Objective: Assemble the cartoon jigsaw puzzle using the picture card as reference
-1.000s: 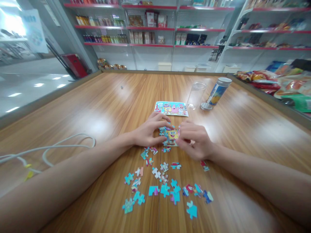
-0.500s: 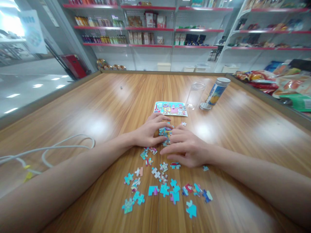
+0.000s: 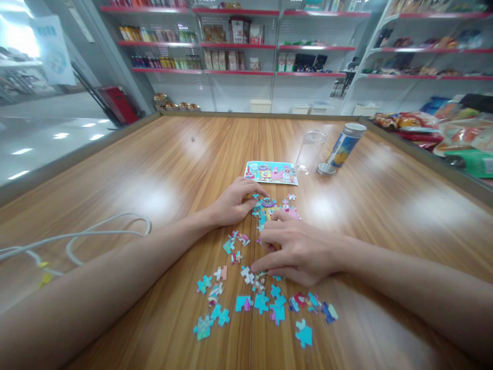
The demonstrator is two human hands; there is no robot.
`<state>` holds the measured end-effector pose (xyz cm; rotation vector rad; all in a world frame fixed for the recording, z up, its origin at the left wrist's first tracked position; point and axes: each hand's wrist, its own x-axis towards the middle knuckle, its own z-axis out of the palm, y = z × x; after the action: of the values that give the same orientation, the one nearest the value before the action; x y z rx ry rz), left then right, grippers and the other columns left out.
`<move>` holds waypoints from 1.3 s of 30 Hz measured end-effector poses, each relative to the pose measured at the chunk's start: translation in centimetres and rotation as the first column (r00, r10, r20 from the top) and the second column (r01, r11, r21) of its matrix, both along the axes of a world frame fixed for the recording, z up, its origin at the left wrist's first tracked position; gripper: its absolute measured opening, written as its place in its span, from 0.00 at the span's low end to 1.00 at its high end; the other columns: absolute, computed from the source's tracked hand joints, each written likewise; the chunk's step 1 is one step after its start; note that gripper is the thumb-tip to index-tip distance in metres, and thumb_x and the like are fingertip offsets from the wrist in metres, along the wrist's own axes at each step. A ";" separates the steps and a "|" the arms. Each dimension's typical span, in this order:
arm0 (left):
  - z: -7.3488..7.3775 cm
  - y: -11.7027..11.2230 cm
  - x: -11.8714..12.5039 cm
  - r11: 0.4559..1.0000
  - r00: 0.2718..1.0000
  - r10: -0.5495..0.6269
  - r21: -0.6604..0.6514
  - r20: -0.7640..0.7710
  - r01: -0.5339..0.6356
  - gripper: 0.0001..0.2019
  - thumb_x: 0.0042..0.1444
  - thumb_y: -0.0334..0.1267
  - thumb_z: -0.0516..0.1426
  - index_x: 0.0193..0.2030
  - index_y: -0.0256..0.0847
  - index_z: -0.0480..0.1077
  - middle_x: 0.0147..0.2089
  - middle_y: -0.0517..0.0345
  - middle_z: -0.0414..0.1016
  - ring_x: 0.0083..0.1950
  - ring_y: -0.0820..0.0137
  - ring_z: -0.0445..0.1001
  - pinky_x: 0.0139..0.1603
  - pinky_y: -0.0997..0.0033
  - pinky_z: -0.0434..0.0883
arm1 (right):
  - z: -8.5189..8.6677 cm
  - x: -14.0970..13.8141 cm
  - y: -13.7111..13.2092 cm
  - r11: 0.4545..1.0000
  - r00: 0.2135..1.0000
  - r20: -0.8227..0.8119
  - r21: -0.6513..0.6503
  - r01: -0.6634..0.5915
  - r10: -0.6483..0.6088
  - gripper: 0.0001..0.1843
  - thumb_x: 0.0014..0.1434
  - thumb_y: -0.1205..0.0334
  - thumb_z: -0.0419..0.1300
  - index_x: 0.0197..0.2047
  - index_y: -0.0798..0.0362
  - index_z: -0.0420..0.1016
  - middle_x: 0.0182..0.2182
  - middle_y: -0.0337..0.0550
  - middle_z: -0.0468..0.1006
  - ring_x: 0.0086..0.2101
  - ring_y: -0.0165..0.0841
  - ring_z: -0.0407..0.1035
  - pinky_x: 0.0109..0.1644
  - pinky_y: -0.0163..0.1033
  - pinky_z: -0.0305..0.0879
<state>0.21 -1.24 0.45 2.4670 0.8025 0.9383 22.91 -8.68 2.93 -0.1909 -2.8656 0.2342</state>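
My left hand (image 3: 231, 205) lies loosely open, fingertips on the joined puzzle part (image 3: 267, 208) at the middle of the bench (image 3: 154, 169). My right hand (image 3: 298, 252) is flat, fingers spread over the loose pieces (image 3: 261, 302) toward the near edge. I judge them thin, light, stiff and easily sliding; better to pinch one at its edges.

**Jigsaw cluster (image 3: 268, 208) joined, loose pieces (image 3: 262, 302) strewn**

The jigsaw cluster, a small patch of interlocked pieces bright with yellow, blue and pink cartoon figures, lies flat on the wooden table (image 3: 173, 169), its left edge at the fingertips of the left hand (image 3: 231, 205). The loose pieces, mostly turquoise with touches of pink and white, lie scattered closer to the person, some touching, others apart. A few sit under the fingertips of the right hand (image 3: 300, 252), which lies flat just on the near side of the cluster.
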 end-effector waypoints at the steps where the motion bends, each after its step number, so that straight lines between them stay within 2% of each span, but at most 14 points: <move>1: 0.0 0.0 0.0 1.000 1.000 0.005 -0.002 0.003 -0.005 0.11 0.60 0.28 0.55 0.46 0.41 0.75 0.48 0.53 0.79 0.55 0.63 0.72 0.63 0.53 0.64 | 0.0 -0.1 -0.1 1.000 1.000 0.001 -0.009 -0.001 0.001 0.12 0.70 0.58 0.55 0.50 0.47 0.79 0.34 0.41 0.69 0.35 0.35 0.61 0.46 0.45 0.50; 4: 0.0 0.0 0.0 1.000 1.000 0.016 -0.005 0.005 -0.016 0.11 0.60 0.28 0.55 0.46 0.41 0.76 0.48 0.53 0.79 0.55 0.63 0.72 0.63 0.53 0.65 | -0.1 -0.2 -0.3 0.999 1.000 0.009 -0.052 0.009 -0.009 0.10 0.69 0.58 0.56 0.46 0.50 0.78 0.35 0.42 0.71 0.37 0.35 0.63 0.46 0.45 0.51; 14: 0.2 -0.2 0.1 1.000 1.000 -0.019 0.013 -0.017 0.019 0.11 0.60 0.29 0.55 0.45 0.42 0.76 0.48 0.52 0.78 0.54 0.63 0.73 0.63 0.53 0.65 | 0.4 -0.6 -0.5 0.978 0.997 0.047 -0.197 0.073 -0.065 0.03 0.64 0.65 0.60 0.42 0.53 0.73 0.37 0.42 0.74 0.39 0.34 0.66 0.46 0.43 0.53; 18: 0.7 -0.6 0.3 0.994 0.997 -0.072 0.078 -0.041 0.075 0.12 0.60 0.29 0.55 0.47 0.42 0.76 0.51 0.51 0.77 0.56 0.62 0.71 0.64 0.52 0.64 | 0.1 -0.6 -0.6 0.982 0.997 0.023 -0.176 0.073 -0.070 0.02 0.61 0.67 0.59 0.38 0.53 0.72 0.35 0.41 0.73 0.38 0.35 0.65 0.45 0.43 0.53; 24: 0.7 -0.9 0.2 0.985 0.987 -0.126 0.101 -0.101 0.137 0.11 0.63 0.34 0.56 0.51 0.44 0.76 0.58 0.51 0.75 0.62 0.60 0.67 0.68 0.50 0.62 | -0.4 -0.4 -0.4 0.985 0.977 -0.144 -0.098 0.144 -0.157 0.08 0.62 0.61 0.55 0.39 0.55 0.73 0.34 0.45 0.73 0.37 0.37 0.64 0.44 0.45 0.55; 26: 0.5 -0.9 0.2 0.979 0.977 -0.168 0.097 -0.134 0.182 0.13 0.63 0.37 0.58 0.54 0.46 0.75 0.62 0.52 0.73 0.66 0.59 0.64 0.71 0.49 0.59 | -0.4 -0.4 -0.6 0.971 0.958 -0.169 -0.107 0.215 -0.231 0.12 0.63 0.53 0.58 0.39 0.55 0.73 0.36 0.46 0.74 0.38 0.38 0.65 0.44 0.46 0.56; 28: 0.3 -0.9 0.1 0.971 0.960 -0.211 0.078 -0.186 0.228 0.18 0.62 0.38 0.59 0.58 0.47 0.73 0.66 0.53 0.70 0.70 0.57 0.62 0.72 0.48 0.56 | -0.4 -0.6 -1.0 0.951 0.947 -0.124 -0.128 0.281 -0.296 0.17 0.59 0.48 0.63 0.39 0.55 0.73 0.38 0.47 0.75 0.39 0.38 0.65 0.45 0.46 0.58; 33: 0.0 -0.9 0.1 0.965 0.934 -0.250 0.019 -0.256 0.263 0.21 0.62 0.38 0.59 0.62 0.49 0.70 0.65 0.54 0.72 0.71 0.56 0.63 0.71 0.48 0.57 | -0.1 -0.9 -1.6 0.943 0.951 -0.057 -0.157 0.293 -0.305 0.05 0.59 0.61 0.62 0.35 0.55 0.74 0.36 0.46 0.74 0.39 0.37 0.65 0.45 0.44 0.59; 39: 0.0 -1.0 0.1 0.983 0.954 -0.166 0.031 -0.249 0.179 0.17 0.61 0.35 0.58 0.56 0.46 0.73 0.64 0.53 0.73 0.70 0.57 0.65 0.70 0.49 0.58 | -0.2 -0.9 -1.3 0.954 0.961 -0.059 -0.146 0.261 -0.272 0.03 0.59 0.65 0.61 0.36 0.55 0.74 0.35 0.45 0.74 0.38 0.36 0.65 0.45 0.44 0.59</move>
<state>0.36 -2.23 0.44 2.6843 0.6290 0.6080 22.06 -10.03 2.76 -0.5773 -2.7073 0.3751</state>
